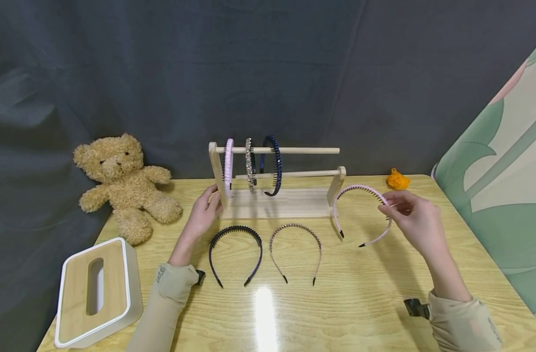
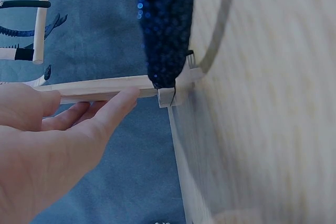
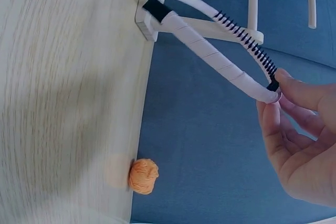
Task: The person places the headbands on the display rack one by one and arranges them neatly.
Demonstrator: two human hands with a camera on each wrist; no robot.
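Note:
My right hand [image 1: 415, 215] pinches a pale pink headband [image 1: 358, 187] with dark comb teeth and black tips. It hangs tips down beside the rack's right end, above the table. At the rack's left end, my left hand [image 1: 204, 212] grips the side post of the wooden headband rack [image 1: 277, 209]. Three headbands hang on the upper bar: a lilac one [image 1: 229, 166], a silver glittery one [image 1: 250, 164] and a dark blue shiny one [image 1: 278, 166]. In front lie a dark toothed headband [image 1: 236, 229] and a thin pinkish studded headband [image 1: 295, 226].
A teddy bear [image 1: 129, 186] sits at the back left. Nearer on that side stands a tissue box [image 1: 74, 293] with a wooden top. An orange yarn ball [image 1: 397, 180] rests near the table's back right edge. Dark curtain [image 1: 268, 73] hangs behind the table.

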